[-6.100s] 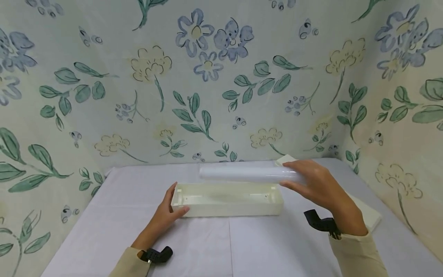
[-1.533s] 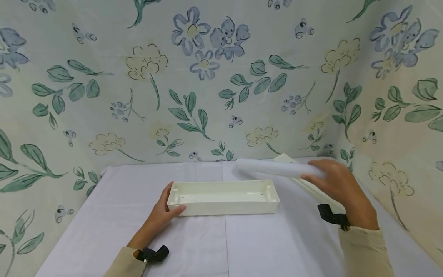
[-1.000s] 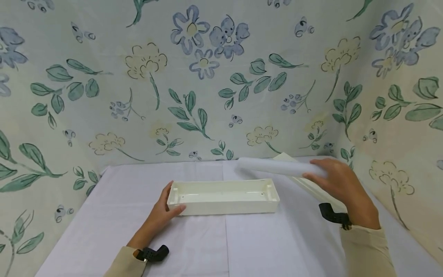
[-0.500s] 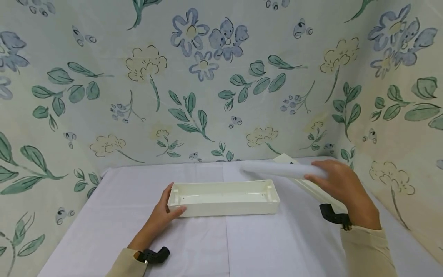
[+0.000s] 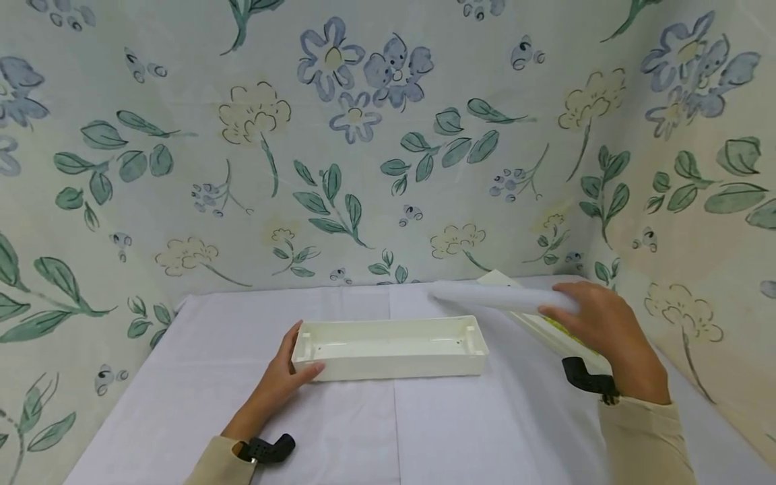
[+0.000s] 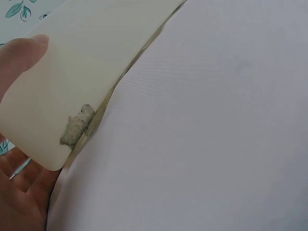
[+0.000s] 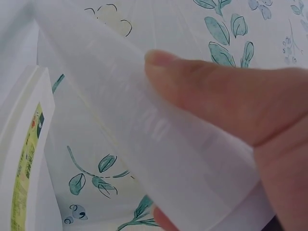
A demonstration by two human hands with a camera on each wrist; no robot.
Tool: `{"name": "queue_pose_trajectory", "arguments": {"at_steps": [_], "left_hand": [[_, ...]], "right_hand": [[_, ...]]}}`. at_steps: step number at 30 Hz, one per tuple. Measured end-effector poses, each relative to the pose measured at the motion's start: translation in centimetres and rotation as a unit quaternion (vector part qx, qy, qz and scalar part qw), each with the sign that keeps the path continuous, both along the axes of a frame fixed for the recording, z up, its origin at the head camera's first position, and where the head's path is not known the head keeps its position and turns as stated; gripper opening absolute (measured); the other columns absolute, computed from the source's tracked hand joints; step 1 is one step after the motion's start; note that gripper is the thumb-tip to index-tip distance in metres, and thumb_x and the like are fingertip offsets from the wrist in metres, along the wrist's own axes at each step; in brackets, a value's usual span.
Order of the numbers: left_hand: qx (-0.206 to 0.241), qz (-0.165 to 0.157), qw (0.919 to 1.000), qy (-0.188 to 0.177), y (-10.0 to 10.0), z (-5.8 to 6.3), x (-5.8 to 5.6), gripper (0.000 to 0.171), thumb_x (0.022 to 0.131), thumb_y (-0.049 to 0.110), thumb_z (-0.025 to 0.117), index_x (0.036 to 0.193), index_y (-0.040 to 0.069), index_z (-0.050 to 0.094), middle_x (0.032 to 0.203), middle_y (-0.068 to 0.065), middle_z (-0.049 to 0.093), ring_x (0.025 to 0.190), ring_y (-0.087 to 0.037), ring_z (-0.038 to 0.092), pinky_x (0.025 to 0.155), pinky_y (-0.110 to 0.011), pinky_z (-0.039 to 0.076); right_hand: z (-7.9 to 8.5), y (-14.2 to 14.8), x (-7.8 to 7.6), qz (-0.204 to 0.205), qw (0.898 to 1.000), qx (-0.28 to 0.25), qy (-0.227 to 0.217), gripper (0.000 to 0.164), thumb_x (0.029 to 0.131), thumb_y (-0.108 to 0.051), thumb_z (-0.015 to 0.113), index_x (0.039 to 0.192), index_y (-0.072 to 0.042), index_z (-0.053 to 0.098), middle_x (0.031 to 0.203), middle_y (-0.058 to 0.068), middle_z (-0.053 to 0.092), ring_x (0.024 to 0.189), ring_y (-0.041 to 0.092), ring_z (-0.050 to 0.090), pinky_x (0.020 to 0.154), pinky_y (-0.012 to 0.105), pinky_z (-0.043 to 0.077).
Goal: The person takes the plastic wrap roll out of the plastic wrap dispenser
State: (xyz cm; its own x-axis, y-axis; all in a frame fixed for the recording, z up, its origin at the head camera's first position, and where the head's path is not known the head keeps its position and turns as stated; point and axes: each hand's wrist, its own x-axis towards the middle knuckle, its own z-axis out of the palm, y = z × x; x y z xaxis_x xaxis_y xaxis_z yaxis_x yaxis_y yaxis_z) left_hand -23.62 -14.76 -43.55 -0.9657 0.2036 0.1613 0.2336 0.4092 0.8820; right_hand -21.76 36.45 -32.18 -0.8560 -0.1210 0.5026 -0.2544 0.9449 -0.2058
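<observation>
A long cream open-topped plastic box (image 5: pixel 394 367) sits on the table, its inside bare apart from small fittings at both ends. My left hand (image 5: pixel 281 374) grips its left end, thumb on the front wall and fingers behind. The left wrist view shows that box wall (image 6: pixel 96 53) with a grey smudge near its lower edge. Up and to the right, my right hand (image 5: pixel 600 323) holds a glossy white roll of plastic wrap (image 5: pixel 491 296) by its right end. In the right wrist view the thumb lies along the roll (image 7: pixel 144 125); most other fingers are hidden behind it.
Behind and below the roll lies a long cream lid-like piece (image 5: pixel 536 330), slanting toward the right; its yellow-green label (image 7: pixel 26 168) shows in the right wrist view. A white cloth (image 5: pixel 339 431) covers the table. Flower-printed fabric (image 5: pixel 339 168) hangs behind and at the sides.
Earlier the roll was above the box's back edge; my right hand has carried it right, and it still drifts slightly that way. The left hand keeps its grip on the box.
</observation>
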Motion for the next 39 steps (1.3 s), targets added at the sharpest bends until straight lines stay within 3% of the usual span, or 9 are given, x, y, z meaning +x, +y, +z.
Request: {"name": "queue_pose_trajectory", "arguments": {"at_steps": [4, 10, 13, 25, 39], "left_hand": [[0.002, 0.005, 1.0000, 0.003, 0.0, -0.4, -0.2, 0.092, 0.087, 0.024, 0.071, 0.154, 0.011, 0.010, 0.154, -0.022, 0.025, 0.138, -0.041, 0.029, 0.108, -0.061, 0.025], [-0.006, 0.012, 0.9999, -0.004, -0.7, -2.8, -1.7, 0.095, 0.086, 0.029, 0.073, 0.155, 0.022, 0.009, 0.156, -0.015, 0.024, 0.140, -0.035, 0.028, 0.110, -0.058, 0.025], [0.000, 0.009, 1.0000, 0.000, -1.0, -3.3, -2.1, 0.096, 0.085, 0.030, 0.074, 0.155, 0.024, 0.009, 0.157, -0.014, 0.024, 0.140, -0.035, 0.028, 0.109, -0.059, 0.025], [-0.016, 0.009, 0.9998, -0.001, -1.1, -3.5, -2.3, 0.097, 0.085, 0.042, 0.072, 0.155, 0.028, 0.006, 0.158, -0.011, 0.021, 0.142, -0.035, 0.024, 0.109, -0.060, 0.024], [-0.015, 0.008, 0.9998, -0.008, -1.0, -3.5, -2.2, 0.097, 0.085, 0.039, 0.072, 0.155, 0.026, 0.007, 0.158, -0.012, 0.020, 0.142, -0.036, 0.024, 0.108, -0.060, 0.024]], "right_hand": [[0.0, 0.0, 0.0, -0.004, 1.000, -0.001, -0.004, 0.053, 0.076, -0.025, 0.082, 0.115, 0.007, 0.063, 0.107, 0.029, 0.064, 0.087, 0.040, 0.060, 0.070, 0.058, 0.049], [0.1, 0.0, -0.1, -0.012, 1.000, -0.007, -0.018, 0.055, 0.077, -0.028, 0.082, 0.116, 0.006, 0.063, 0.108, 0.029, 0.064, 0.086, 0.040, 0.059, 0.070, 0.058, 0.049], [0.1, 0.0, -0.1, -0.015, 1.000, -0.006, -0.019, 0.054, 0.077, -0.028, 0.081, 0.115, 0.006, 0.063, 0.107, 0.029, 0.064, 0.086, 0.040, 0.060, 0.070, 0.058, 0.049], [0.1, -0.1, -0.2, -0.029, 0.999, -0.015, -0.033, 0.054, 0.080, -0.028, 0.079, 0.118, 0.006, 0.062, 0.109, 0.029, 0.063, 0.088, 0.041, 0.059, 0.072, 0.060, 0.048], [-0.2, 0.1, -0.3, -0.046, 0.997, -0.027, -0.059, 0.054, 0.081, -0.030, 0.078, 0.118, 0.006, 0.062, 0.108, 0.029, 0.063, 0.088, 0.041, 0.059, 0.072, 0.061, 0.047]]}}
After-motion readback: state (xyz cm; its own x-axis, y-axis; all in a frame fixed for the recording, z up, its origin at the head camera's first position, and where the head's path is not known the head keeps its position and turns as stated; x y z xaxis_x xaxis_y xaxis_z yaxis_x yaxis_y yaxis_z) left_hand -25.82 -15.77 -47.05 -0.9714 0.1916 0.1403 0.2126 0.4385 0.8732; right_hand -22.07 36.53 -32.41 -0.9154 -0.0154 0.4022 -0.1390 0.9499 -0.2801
